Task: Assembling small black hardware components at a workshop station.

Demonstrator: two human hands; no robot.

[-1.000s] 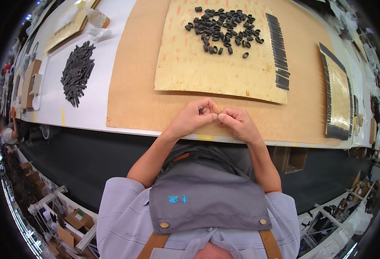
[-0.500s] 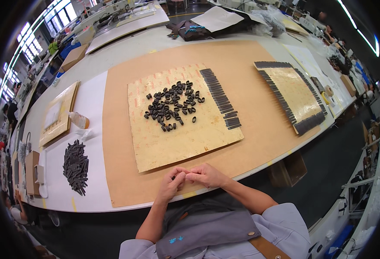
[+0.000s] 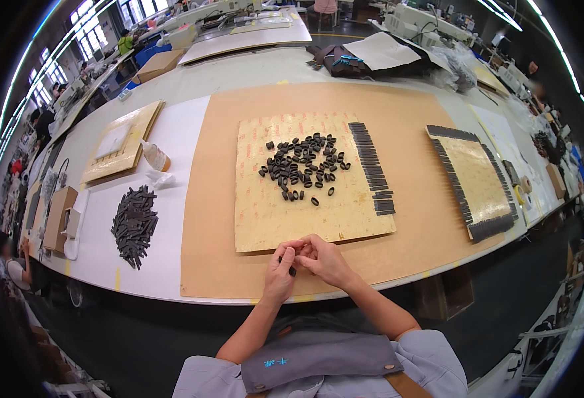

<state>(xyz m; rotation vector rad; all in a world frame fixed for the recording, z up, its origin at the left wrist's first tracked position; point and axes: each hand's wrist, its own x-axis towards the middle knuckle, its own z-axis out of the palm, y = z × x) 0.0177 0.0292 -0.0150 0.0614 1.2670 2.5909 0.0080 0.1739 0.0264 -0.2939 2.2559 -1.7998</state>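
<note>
While both hands meet at the lower centre of the frame, the left hand (image 3: 280, 270) and right hand (image 3: 325, 260) touch at the fingertips and pinch a small dark loop (image 3: 292, 270) between them, just above the near edge of a tan paper sheet (image 3: 424, 219) that covers the middle of a long white table (image 3: 93, 265). Both hands are closed around this piece, with fingers curled inward. Just beyond the hands lies a pale yellow board (image 3: 285, 215), its near edge almost touching the knuckles. On the upper middle of that board sits a loose heap of loops (image 3: 302, 166), small, black and ring-shaped. Along the board's right edge runs a neat row of strips (image 3: 370, 166), dark and flat, laid side by side. Toward the right of the frame a second board (image 3: 481, 176) lies at an angle, bordered on its top and left edges by more dark strips. At the left, on bare white table, a pile of sticks (image 3: 133, 224) lies well apart from the hands. Farther upper left rests a flat wooden tray (image 3: 123, 142), with a small bottle (image 3: 155, 156) just beside it. At the bottom of the frame, grey sleeves and a grey apron (image 3: 318, 361) show.
</note>
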